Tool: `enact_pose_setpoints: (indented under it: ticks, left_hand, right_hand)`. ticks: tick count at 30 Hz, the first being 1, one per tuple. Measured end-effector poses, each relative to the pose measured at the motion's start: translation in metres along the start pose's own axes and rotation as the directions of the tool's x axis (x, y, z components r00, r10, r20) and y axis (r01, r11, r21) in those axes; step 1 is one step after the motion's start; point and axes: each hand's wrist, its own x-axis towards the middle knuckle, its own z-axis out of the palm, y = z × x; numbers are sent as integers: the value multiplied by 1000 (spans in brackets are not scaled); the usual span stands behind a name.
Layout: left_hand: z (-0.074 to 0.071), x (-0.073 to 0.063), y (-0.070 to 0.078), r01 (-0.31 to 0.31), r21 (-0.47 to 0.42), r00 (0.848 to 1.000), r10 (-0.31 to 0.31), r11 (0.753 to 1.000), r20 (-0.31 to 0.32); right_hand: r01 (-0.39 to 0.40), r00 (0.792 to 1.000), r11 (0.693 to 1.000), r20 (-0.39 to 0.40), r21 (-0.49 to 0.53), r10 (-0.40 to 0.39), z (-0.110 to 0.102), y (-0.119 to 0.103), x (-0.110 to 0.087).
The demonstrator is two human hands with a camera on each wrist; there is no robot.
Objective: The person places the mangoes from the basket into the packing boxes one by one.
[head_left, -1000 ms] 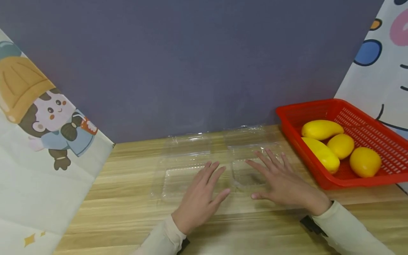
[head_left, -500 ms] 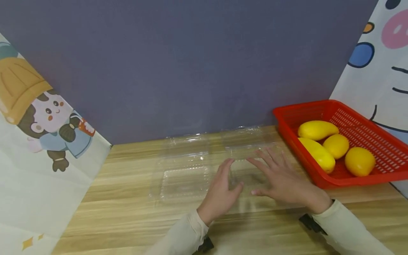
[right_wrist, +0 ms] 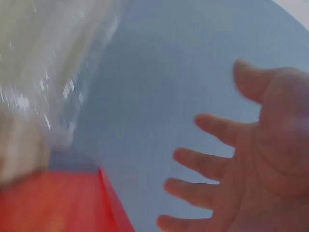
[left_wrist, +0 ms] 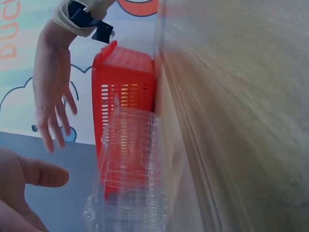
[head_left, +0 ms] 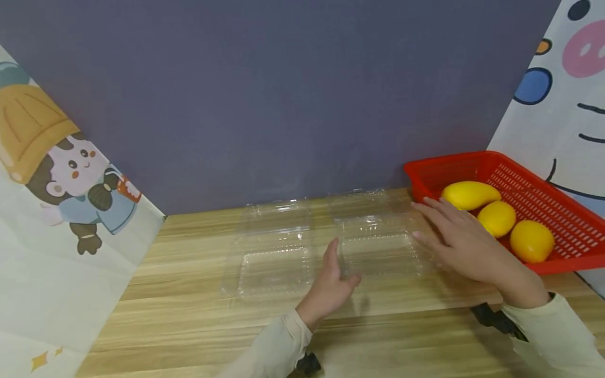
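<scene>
Two clear plastic clamshell boxes lie side by side with lids raised at the back. The left box (head_left: 274, 270) sits just left of my left hand (head_left: 329, 286), whose fingers and thumb are spread near the front corner of the right box (head_left: 383, 255). My right hand (head_left: 465, 241) is between that box and the red basket (head_left: 501, 270), its fingers extended and overlapping the basket's near side. In the right wrist view the right hand (right_wrist: 241, 159) has its fingers spread with nothing held. Inside the basket are yellow fruits, a mango (head_left: 471, 195) and a lemon (head_left: 532, 241) among them; my hand partly hides one.
A wooden table (head_left: 189, 315) carries the boxes and the basket. Behind it rises a grey-blue panel (head_left: 283, 105). White cartoon-printed sheets stand at the left (head_left: 42, 294) and the right (head_left: 515, 131).
My right hand has moved right, from over the right box to the basket's edge. My left hand has shifted right, away from the left box. The boxes keep their places.
</scene>
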Motion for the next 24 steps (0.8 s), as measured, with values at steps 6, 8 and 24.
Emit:
enact_pose_setpoints:
  ticks: [6,8,24]
  left_hand:
    - [1,2,-3,-9,-12,1000,9,1000,-5]
    - [2,3,-4,-15,-11,1000,15,1000,-6]
    - [10,10,-14,100,-48,994,-102,994,-42]
  right_hand:
    - [-146,982,984,106,-106,157,-22,41,-6]
    - [-196,963,970,156,-145,218,-25,54,-7]
    - [-384,824,899,363,-209,436,-11,105,-4]
